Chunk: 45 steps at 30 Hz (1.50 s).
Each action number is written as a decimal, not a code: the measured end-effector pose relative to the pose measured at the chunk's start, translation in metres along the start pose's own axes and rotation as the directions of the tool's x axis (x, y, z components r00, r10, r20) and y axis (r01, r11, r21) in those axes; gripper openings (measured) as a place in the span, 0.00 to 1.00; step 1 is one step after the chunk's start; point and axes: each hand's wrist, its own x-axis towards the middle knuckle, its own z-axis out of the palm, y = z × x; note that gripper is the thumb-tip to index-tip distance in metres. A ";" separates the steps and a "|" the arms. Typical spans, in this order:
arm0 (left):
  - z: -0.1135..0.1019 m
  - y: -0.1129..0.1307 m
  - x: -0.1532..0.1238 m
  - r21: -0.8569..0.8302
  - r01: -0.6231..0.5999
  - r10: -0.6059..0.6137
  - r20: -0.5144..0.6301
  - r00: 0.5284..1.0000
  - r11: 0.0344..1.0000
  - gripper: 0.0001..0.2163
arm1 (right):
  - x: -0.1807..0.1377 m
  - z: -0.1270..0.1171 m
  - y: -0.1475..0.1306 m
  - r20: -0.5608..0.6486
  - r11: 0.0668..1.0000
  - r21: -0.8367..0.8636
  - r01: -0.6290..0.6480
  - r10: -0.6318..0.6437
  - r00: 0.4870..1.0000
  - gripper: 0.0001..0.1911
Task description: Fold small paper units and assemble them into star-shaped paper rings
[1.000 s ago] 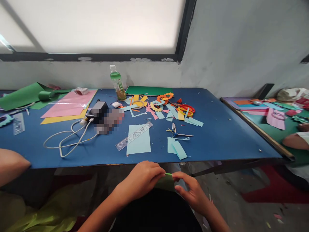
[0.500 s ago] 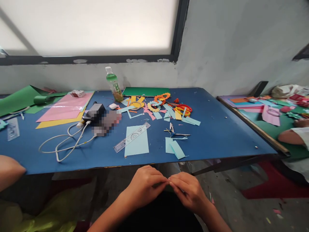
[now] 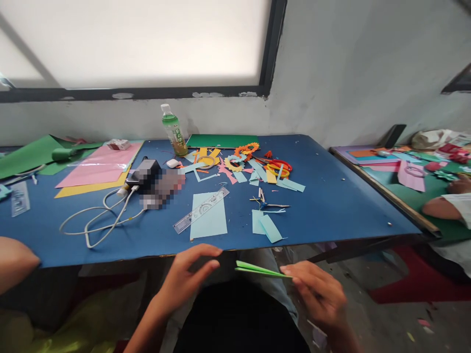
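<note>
A folded strip of green paper [image 3: 259,269] is pinched at its right end by my right hand [image 3: 318,291], over my lap. Its left end points toward my left hand, and its layers spread slightly apart there. My left hand [image 3: 191,274] is empty, thumb and fingers parted, a short gap from the paper. On the table ahead lie a light blue paper sheet [image 3: 208,223] with a clear ruler [image 3: 201,210] across it. Small light blue paper pieces [image 3: 270,228] and a blue compass [image 3: 270,204] lie to the right of them.
The blue table [image 3: 331,206] holds paper scraps, red-handled scissors [image 3: 281,166], a drink bottle [image 3: 173,130], a black adapter [image 3: 143,174] with a white cable [image 3: 88,228], and pink paper [image 3: 95,166]. A person's arm [image 3: 16,260] rests at the left edge; another person's arm [image 3: 443,208] shows at far right.
My hands, earlier together at the fingertips, have moved apart. The left hand has opened and drawn left. The green paper, previously hidden, now shows in my right hand.
</note>
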 end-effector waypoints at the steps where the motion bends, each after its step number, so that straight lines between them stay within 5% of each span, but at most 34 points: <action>1: 0.003 0.002 -0.001 -0.045 0.000 0.003 0.071 0.998 0.999 0.13 | 0.002 0.005 0.000 0.037 0.999 0.025 0.020 -0.020 0.999 0.18; 4: 0.014 0.010 -0.001 -0.149 0.025 0.018 0.279 0.960 0.989 0.13 | 0.008 0.018 0.000 -0.005 0.998 0.051 -0.031 0.032 0.999 0.15; 6: 0.019 0.013 -0.001 -0.211 0.078 -0.010 0.309 0.951 0.974 0.10 | 0.011 0.024 0.003 -0.087 0.992 0.041 -0.123 0.126 0.988 0.11; 13: 0.029 0.004 -0.004 -0.323 0.260 -0.208 0.187 0.960 0.910 0.12 | 0.024 0.038 0.022 -0.100 0.927 0.191 -0.322 0.344 0.933 0.09; 16: 0.036 0.000 -0.005 -0.417 0.311 -0.325 0.039 0.945 0.854 0.11 | 0.027 0.054 0.024 -0.105 0.888 0.286 -0.360 0.402 0.910 0.26; 20: 0.044 0.001 -0.004 -0.467 0.249 -0.351 -0.145 0.925 0.849 0.09 | 0.028 0.071 0.012 0.093 0.908 0.276 -0.314 0.300 0.949 0.40; 22: 0.047 0.005 -0.002 -0.507 0.214 -0.361 -0.211 0.908 0.835 0.08 | 0.031 0.076 0.004 0.234 0.910 0.240 -0.337 0.283 0.930 0.45; 25: 0.050 0.011 0.000 -0.638 0.244 -0.442 -0.170 0.881 0.730 0.11 | 0.038 0.081 -0.006 0.348 0.893 0.229 -0.388 0.297 0.889 0.48; 30: 0.047 0.011 0.008 -0.781 0.270 -0.467 -0.031 0.884 0.563 0.19 | 0.055 0.087 -0.011 0.423 0.836 0.285 -0.470 0.330 0.844 0.45; 36: 0.033 -0.003 0.013 -0.784 0.185 -0.444 -0.126 0.887 0.593 0.13 | 0.071 0.093 0.007 0.395 0.697 0.442 -0.564 0.413 0.820 0.38; 41: 0.022 -0.024 0.012 -0.761 0.180 -0.456 -0.166 0.875 0.623 0.15 | 0.070 0.084 0.026 0.476 0.469 0.477 -0.743 0.573 0.667 0.25; 43: 0.012 -0.028 0.015 -0.738 0.166 -0.420 -0.171 0.892 0.654 0.16 | 0.074 0.075 0.028 0.491 0.489 0.411 -0.769 0.592 0.639 0.20; 45: -0.002 -0.026 0.023 -0.673 0.163 -0.340 -0.138 0.930 0.722 0.19 | 0.087 0.064 0.026 0.498 0.615 0.292 -0.733 0.556 0.665 0.17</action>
